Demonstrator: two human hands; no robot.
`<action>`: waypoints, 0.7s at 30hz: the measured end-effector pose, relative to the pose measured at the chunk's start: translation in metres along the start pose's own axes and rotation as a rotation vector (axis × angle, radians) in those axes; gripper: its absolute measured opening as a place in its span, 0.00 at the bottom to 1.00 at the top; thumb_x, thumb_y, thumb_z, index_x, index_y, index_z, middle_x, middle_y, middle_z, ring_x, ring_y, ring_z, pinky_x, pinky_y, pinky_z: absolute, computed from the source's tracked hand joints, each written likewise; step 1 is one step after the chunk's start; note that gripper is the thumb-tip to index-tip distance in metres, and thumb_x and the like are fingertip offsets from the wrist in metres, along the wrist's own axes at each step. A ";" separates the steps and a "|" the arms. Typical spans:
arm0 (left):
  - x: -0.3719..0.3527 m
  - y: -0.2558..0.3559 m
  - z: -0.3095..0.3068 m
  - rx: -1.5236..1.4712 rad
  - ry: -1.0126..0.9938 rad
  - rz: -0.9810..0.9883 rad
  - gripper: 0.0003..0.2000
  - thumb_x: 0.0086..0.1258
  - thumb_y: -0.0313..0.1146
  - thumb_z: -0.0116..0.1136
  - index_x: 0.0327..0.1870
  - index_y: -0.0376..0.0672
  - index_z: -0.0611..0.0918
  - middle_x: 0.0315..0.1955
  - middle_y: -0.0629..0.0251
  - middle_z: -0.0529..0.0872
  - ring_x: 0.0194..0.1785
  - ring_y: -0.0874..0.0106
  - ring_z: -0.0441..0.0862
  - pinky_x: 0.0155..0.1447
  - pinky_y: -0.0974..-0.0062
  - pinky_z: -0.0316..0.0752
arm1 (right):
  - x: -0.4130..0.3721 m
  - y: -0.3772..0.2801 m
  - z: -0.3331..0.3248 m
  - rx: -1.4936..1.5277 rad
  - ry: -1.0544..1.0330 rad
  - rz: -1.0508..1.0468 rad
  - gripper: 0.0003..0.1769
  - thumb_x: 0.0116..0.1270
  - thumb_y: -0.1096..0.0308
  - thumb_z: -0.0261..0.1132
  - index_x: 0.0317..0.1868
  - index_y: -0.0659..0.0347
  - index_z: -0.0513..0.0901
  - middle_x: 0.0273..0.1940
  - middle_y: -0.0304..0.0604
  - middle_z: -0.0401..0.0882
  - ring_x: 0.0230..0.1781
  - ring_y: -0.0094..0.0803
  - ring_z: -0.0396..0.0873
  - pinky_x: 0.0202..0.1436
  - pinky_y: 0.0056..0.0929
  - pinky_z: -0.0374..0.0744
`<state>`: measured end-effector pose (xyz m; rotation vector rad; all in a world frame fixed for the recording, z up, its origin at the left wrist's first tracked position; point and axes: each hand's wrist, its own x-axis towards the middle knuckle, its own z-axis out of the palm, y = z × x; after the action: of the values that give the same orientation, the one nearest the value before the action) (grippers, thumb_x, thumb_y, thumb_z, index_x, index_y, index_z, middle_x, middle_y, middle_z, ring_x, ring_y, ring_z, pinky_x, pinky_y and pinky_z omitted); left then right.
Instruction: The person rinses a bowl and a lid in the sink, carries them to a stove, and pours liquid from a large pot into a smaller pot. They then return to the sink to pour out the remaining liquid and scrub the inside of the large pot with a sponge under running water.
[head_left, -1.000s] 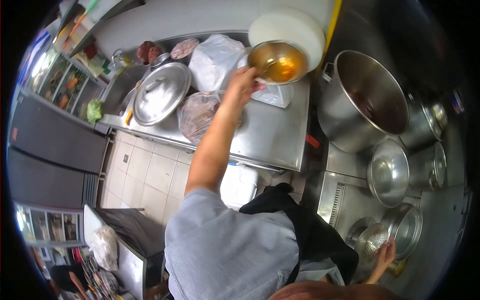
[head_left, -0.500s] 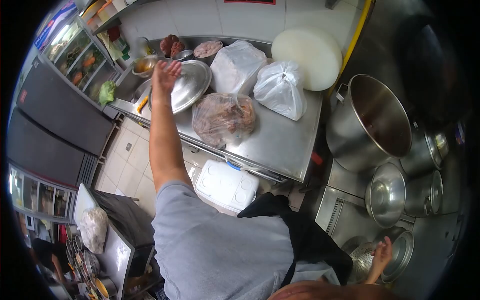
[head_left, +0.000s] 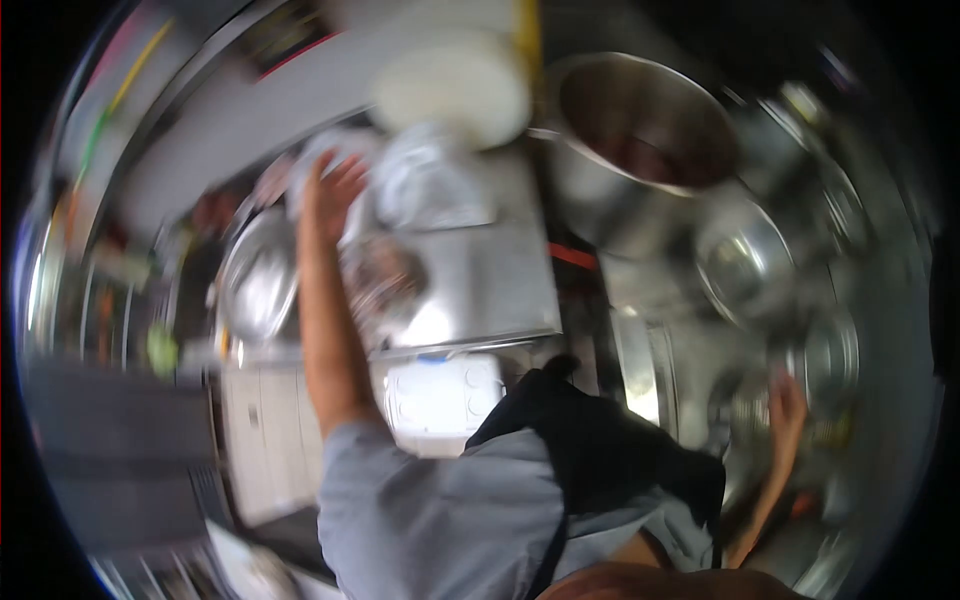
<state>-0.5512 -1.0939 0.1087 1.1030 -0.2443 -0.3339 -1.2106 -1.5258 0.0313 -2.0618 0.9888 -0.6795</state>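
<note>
My left hand (head_left: 335, 190) reaches over the steel table (head_left: 500, 290), its fingers apart and nothing in them. Around it are a white plastic bag (head_left: 430, 185), a clear bag of brownish food (head_left: 385, 280) and a round metal lid (head_left: 262, 275). On the right, my right hand (head_left: 787, 398) is beside a metal lid (head_left: 830, 355) and a blurred perforated bowl (head_left: 750, 405). Motion blur hides its fingers and anything they may hold.
A large steel pot (head_left: 640, 130) and a wide metal bowl (head_left: 742, 255) stand on the right. A round white board (head_left: 455, 90) leans at the table's back. Below the table's front edge sits a white cooler box (head_left: 443, 395). Grey cabinet doors (head_left: 110, 420) are at left.
The view has turned and blurred, so the table and pots appear further left. My left hand now appears over the bags instead of the lid. My right hand appears higher in view.
</note>
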 end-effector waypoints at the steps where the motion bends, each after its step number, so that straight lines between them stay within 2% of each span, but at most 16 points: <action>1: 0.003 -0.009 0.022 0.069 -0.005 -0.046 0.25 0.71 0.50 0.47 0.64 0.47 0.66 0.57 0.49 0.74 0.60 0.59 0.71 0.63 0.62 0.66 | 0.000 -0.018 0.010 0.053 0.016 0.062 0.18 0.68 0.68 0.60 0.56 0.63 0.75 0.35 0.35 0.78 0.31 0.18 0.74 0.32 0.18 0.74; 2: 0.008 -0.022 0.040 0.068 -0.101 -0.055 0.24 0.72 0.50 0.44 0.65 0.49 0.67 0.60 0.50 0.72 0.61 0.59 0.69 0.64 0.63 0.64 | 0.001 -0.035 0.016 0.234 -0.038 0.226 0.20 0.67 0.66 0.60 0.58 0.62 0.74 0.38 0.37 0.79 0.36 0.20 0.77 0.34 0.19 0.75; 3: 0.017 -0.035 0.057 0.034 -0.136 -0.117 0.23 0.73 0.48 0.43 0.65 0.49 0.67 0.61 0.51 0.71 0.60 0.59 0.70 0.64 0.64 0.64 | 0.009 -0.006 0.032 0.363 -0.040 0.302 0.23 0.67 0.64 0.61 0.60 0.61 0.72 0.38 0.37 0.79 0.36 0.22 0.78 0.34 0.20 0.76; 4: 0.020 -0.045 0.085 0.056 -0.117 -0.171 0.22 0.73 0.47 0.43 0.65 0.49 0.67 0.58 0.53 0.73 0.57 0.62 0.72 0.61 0.65 0.67 | 0.017 -0.010 0.050 0.464 -0.025 0.284 0.24 0.65 0.66 0.62 0.60 0.65 0.71 0.36 0.38 0.78 0.26 0.22 0.76 0.28 0.19 0.75; 5: 0.031 -0.061 0.098 0.061 -0.240 -0.210 0.23 0.72 0.47 0.46 0.64 0.47 0.68 0.56 0.55 0.75 0.54 0.64 0.74 0.57 0.67 0.68 | 0.029 0.012 0.067 0.567 -0.040 0.350 0.25 0.64 0.67 0.63 0.59 0.68 0.70 0.36 0.41 0.79 0.24 0.23 0.76 0.26 0.21 0.76; 6: 0.040 -0.077 0.120 0.121 -0.272 -0.241 0.23 0.72 0.47 0.47 0.64 0.46 0.68 0.55 0.56 0.75 0.53 0.64 0.74 0.56 0.67 0.68 | 0.038 0.018 0.083 0.682 -0.040 0.377 0.25 0.64 0.68 0.62 0.59 0.70 0.70 0.36 0.43 0.79 0.23 0.24 0.76 0.25 0.22 0.76; 9: 0.059 -0.109 0.176 0.277 -0.296 -0.266 0.25 0.69 0.47 0.52 0.62 0.42 0.70 0.53 0.59 0.75 0.52 0.65 0.75 0.52 0.68 0.69 | 0.076 0.000 0.107 0.599 -0.014 0.334 0.23 0.65 0.68 0.61 0.58 0.69 0.71 0.36 0.43 0.79 0.25 0.24 0.76 0.26 0.21 0.76; 12: 0.100 -0.131 0.209 0.515 -0.227 -0.198 0.33 0.68 0.50 0.50 0.69 0.39 0.61 0.65 0.50 0.65 0.66 0.58 0.66 0.63 0.59 0.63 | 0.132 -0.020 0.118 0.594 0.011 0.255 0.22 0.65 0.67 0.60 0.58 0.68 0.72 0.37 0.41 0.79 0.27 0.23 0.76 0.29 0.21 0.76; 13: 0.116 -0.137 0.217 0.571 -0.200 -0.180 0.37 0.66 0.53 0.51 0.70 0.36 0.59 0.67 0.49 0.63 0.67 0.57 0.64 0.64 0.56 0.63 | 0.152 -0.027 0.118 0.620 0.021 0.241 0.21 0.66 0.67 0.60 0.57 0.68 0.73 0.37 0.41 0.79 0.28 0.23 0.76 0.29 0.21 0.76; 16: 0.154 -0.155 0.237 0.691 -0.121 -0.249 0.39 0.63 0.55 0.54 0.70 0.39 0.59 0.68 0.49 0.61 0.67 0.56 0.64 0.63 0.54 0.63 | 0.223 -0.039 0.117 0.655 0.050 0.206 0.20 0.66 0.66 0.58 0.56 0.66 0.74 0.37 0.38 0.79 0.30 0.22 0.76 0.32 0.21 0.76; 20: 0.178 -0.170 0.251 0.813 -0.296 -0.283 0.36 0.58 0.52 0.63 0.64 0.39 0.67 0.54 0.59 0.76 0.54 0.66 0.73 0.51 0.67 0.68 | 0.287 -0.040 0.122 0.622 0.145 0.218 0.20 0.64 0.66 0.60 0.55 0.65 0.75 0.36 0.39 0.79 0.29 0.24 0.76 0.33 0.22 0.77; 21: 0.184 -0.172 0.253 0.773 -0.326 -0.331 0.38 0.57 0.49 0.64 0.67 0.43 0.65 0.51 0.61 0.79 0.53 0.67 0.74 0.50 0.69 0.67 | 0.288 -0.034 0.128 0.445 0.169 0.171 0.21 0.63 0.65 0.61 0.55 0.65 0.76 0.38 0.40 0.79 0.31 0.27 0.77 0.35 0.25 0.77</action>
<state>-0.4957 -1.4443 0.0678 1.8588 -0.5060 -0.7551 -0.9427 -1.6957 0.0239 -1.5362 0.9894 -0.9022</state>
